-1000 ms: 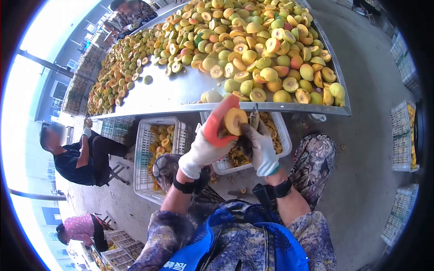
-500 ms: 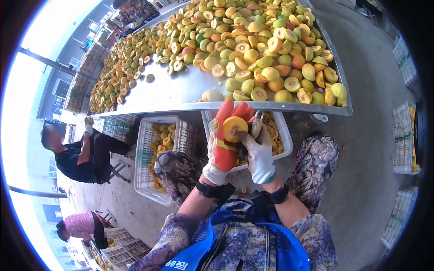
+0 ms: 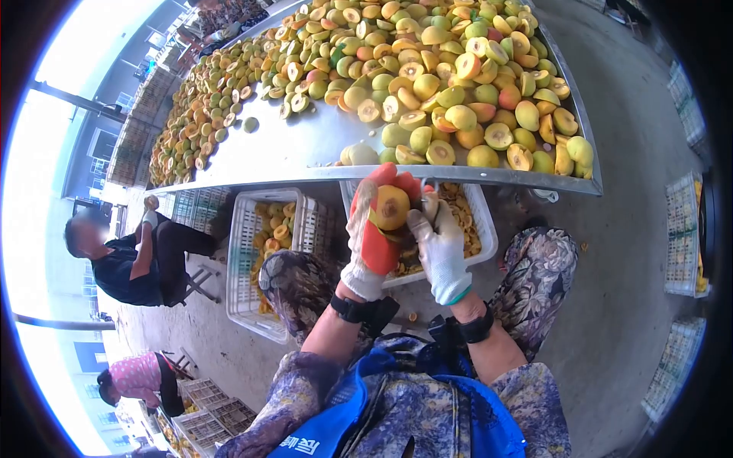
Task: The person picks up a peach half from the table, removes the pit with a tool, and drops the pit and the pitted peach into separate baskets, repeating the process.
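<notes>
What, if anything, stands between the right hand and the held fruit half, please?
Nothing visible: the right hand, gripping a metal tool, is close beside the fruit half, cut face exposed in the left hand.

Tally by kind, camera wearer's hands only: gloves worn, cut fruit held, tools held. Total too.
Gloves: 2, one on the left hand, one on the right hand
Cut fruit: 1, in the left hand
Metal tool: 1, in the right hand, partly hidden by the fingers
Total: 4
</notes>
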`<action>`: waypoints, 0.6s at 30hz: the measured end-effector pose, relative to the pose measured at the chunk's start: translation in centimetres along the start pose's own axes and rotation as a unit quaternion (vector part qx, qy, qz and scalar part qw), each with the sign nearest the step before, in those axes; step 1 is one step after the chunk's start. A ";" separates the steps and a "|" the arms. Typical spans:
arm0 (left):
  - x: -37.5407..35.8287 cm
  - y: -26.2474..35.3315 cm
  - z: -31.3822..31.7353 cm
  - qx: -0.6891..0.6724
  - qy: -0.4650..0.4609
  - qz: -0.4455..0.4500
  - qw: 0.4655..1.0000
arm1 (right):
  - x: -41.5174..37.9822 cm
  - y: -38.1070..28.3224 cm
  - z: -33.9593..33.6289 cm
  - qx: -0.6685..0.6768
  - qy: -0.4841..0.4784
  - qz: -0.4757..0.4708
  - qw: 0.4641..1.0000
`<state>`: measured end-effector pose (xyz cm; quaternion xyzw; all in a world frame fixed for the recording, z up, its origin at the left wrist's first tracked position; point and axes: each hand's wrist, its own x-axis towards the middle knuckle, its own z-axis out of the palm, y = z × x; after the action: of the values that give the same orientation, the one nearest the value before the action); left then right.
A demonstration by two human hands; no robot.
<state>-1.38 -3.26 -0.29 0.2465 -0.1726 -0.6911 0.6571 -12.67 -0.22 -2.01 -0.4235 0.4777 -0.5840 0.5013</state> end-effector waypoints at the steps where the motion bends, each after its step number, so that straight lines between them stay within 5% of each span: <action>1: 0.5 0.2 -0.1 -0.013 0.006 -0.004 1.000 | -0.1 -0.1 -0.2 -0.034 0.003 -0.029 0.999; 7: -0.5 0.5 -0.2 0.069 -0.029 0.046 0.996 | -1.9 -2.1 0.7 -0.084 -0.099 -0.009 0.991; 18: -1.8 0.3 0.0 0.140 -0.026 0.040 0.989 | -2.1 0.9 1.7 -0.165 -0.091 -0.009 0.982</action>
<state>-1.09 -1.51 0.11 0.3104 -0.2944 -0.6396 0.6386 -10.57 1.64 -2.60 -0.5563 0.5163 -0.4603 0.4605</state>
